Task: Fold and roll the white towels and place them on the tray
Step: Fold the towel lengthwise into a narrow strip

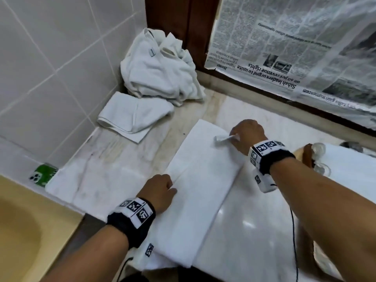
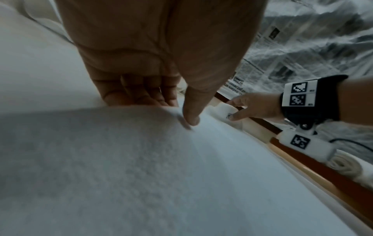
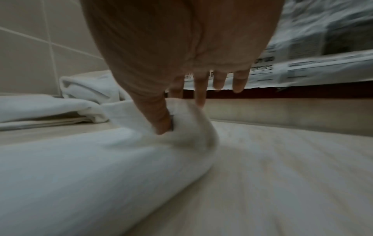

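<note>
A white towel [image 1: 203,180], folded into a long strip, lies on the pale counter. My left hand [image 1: 171,186] holds its near left edge; in the left wrist view the thumb presses on top and the fingers [image 2: 141,94] curl under the fold. My right hand [image 1: 234,136] pinches the towel's far right corner beside a small label. In the right wrist view, thumb and forefinger lift that corner [image 3: 185,127] while the other fingers spread. The wooden tray [image 1: 307,157] stands right of my right wrist, with rolled towels [image 1: 320,149] on it.
A heap of crumpled white towels [image 1: 160,68] fills the far corner, with a loosely folded one [image 1: 134,115] in front. A green phone [image 1: 42,176] lies by the yellowish sink [image 1: 20,231]. Newspaper [image 1: 295,47] covers the back wall; tiles [image 1: 50,58] are at left.
</note>
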Tool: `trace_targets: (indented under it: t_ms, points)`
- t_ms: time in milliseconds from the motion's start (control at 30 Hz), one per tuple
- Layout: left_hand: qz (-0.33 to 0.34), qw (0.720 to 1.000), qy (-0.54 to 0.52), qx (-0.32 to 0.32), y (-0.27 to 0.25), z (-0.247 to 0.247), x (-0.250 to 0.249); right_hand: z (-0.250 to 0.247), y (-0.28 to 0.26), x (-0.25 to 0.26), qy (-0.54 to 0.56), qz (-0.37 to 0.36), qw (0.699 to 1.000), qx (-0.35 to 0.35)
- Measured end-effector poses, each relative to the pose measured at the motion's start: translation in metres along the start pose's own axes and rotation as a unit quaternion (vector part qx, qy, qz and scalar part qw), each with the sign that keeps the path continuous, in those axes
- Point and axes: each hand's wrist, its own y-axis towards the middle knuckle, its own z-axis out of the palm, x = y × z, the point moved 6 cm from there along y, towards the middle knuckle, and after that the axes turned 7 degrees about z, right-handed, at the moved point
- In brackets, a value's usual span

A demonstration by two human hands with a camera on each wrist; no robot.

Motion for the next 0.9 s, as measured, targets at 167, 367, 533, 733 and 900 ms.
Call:
trace_targets:
  t_ms: [167, 367, 533, 733, 900]
  points:
    - [-0.007, 0.999, -0.028, -0.035, -0.01, -0.003, -0.007, -0.015, 0.055, 0.034, 0.26, -0.036, 0.964, 0.044]
    - [-0.059, 0.994, -0.03, -0.084, -0.035, -0.007, 0.006, 0.041, 0.073, 0.061, 0.168, -0.023, 0.975, 0.143]
    - [-0.105, 0.992, -0.05, -0.042, -0.069, 0.007, 0.029, 0.044, 0.081, 0.063, 0.142, -0.052, 0.981, 0.12]
    - [-0.102, 0.979, -0.111, -0.14, -0.097, -0.005, 0.05, 0.045, 0.08, 0.067, 0.127, -0.056, 0.986, 0.095]
    - [-0.115, 0.98, -0.076, -0.146, -0.101, -0.003, 0.059, 0.046, 0.082, 0.071, 0.127, -0.051, 0.985, 0.106]
